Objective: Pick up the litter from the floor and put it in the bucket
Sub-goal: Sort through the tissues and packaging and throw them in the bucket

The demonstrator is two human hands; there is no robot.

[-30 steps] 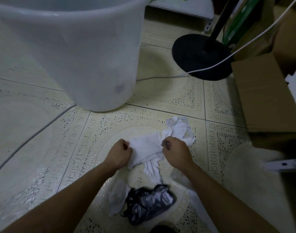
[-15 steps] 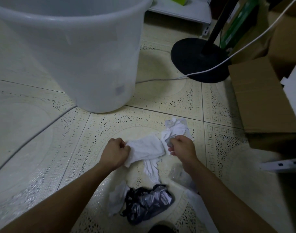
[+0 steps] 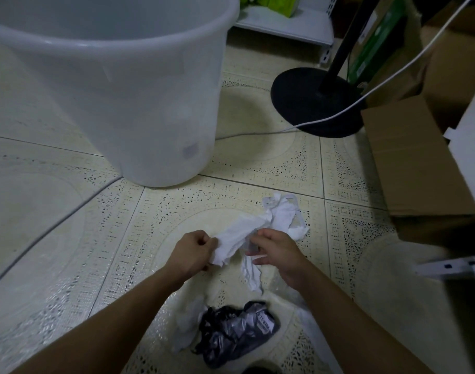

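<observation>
A big translucent white bucket (image 3: 117,85) stands on the tiled floor at the upper left. In front of it, white tissue paper (image 3: 232,238) is bunched between my two hands. My left hand (image 3: 194,251) is closed on the tissue's left end. My right hand (image 3: 277,249) pinches its right part with fingers partly spread. More crumpled white paper (image 3: 283,215) lies just beyond my right hand. A torn strip (image 3: 251,275) hangs below. A crumpled black plastic wrapper (image 3: 235,333) and another white scrap (image 3: 186,322) lie near the bottom edge.
A black round stand base (image 3: 312,103) with a white cable (image 3: 387,79) sits at the upper right. Cardboard boxes (image 3: 411,160) line the right side. A grey cable (image 3: 55,220) runs across the floor on the left. A white shelf (image 3: 285,25) stands behind the bucket.
My hands have drawn closer together and scrunched the tissue into a tighter bundle. The view has tilted up, so more of the bucket rim and shelf shows.
</observation>
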